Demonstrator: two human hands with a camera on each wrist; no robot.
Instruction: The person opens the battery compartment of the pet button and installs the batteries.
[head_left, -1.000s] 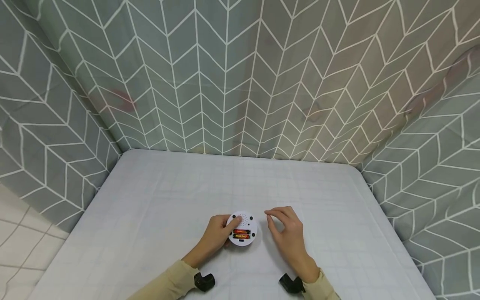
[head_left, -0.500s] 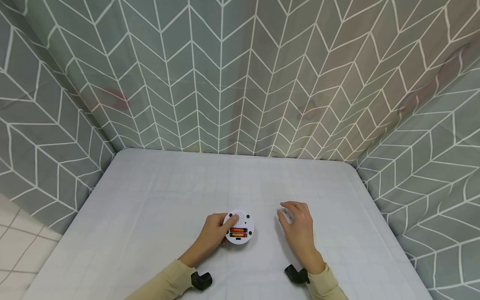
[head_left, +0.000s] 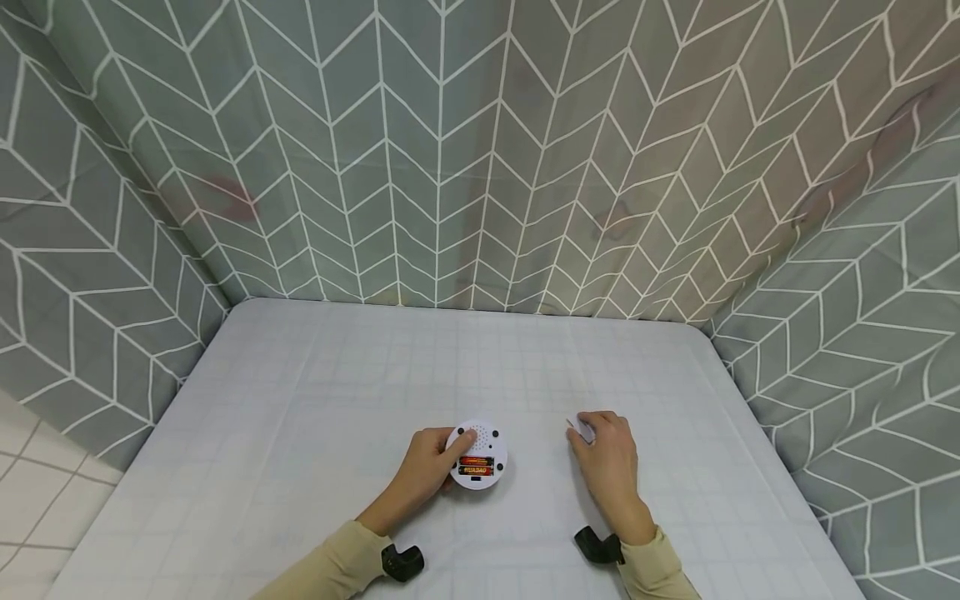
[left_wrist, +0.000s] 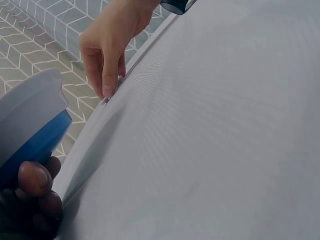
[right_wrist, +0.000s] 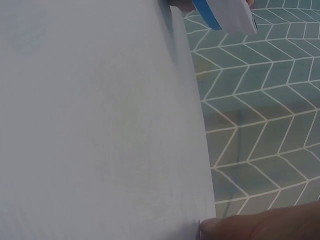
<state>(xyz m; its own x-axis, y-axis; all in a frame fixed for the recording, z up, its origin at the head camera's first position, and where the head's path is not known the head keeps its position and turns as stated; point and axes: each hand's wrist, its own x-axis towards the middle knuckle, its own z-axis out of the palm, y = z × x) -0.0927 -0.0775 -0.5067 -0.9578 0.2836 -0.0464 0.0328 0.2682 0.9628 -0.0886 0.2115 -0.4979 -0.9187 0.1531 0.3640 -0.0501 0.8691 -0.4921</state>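
My left hand (head_left: pixel 430 464) grips a round white battery-powered device (head_left: pixel 491 442), thumb across its face. That face has speaker holes, dark round feet and an uncovered compartment with two red-and-black batteries (head_left: pixel 476 471). From the side, in the left wrist view, the device (left_wrist: pixel 30 107) shows a white body with a blue band. To the right, my right hand (head_left: pixel 611 458) pinches a small, thin, pale piece (head_left: pixel 585 428) down at the tabletop. Its kind I cannot tell; fingers cover most of it. In the right wrist view only a fingertip (right_wrist: pixel 210 227) and a thin edge show.
A white cloth covers the table (head_left: pixel 360 367). Grey curtains (head_left: pixel 465 167) with a white chevron pattern hang behind it and at both sides. A black wrist camera (head_left: pixel 402 563) sits by the left cuff, another (head_left: pixel 597 546) by the right.
My right hand has moved away to the right from the device and lowered to the tabletop, the pale piece now showing at its fingers. The left hand keeps holding the device nearly still.
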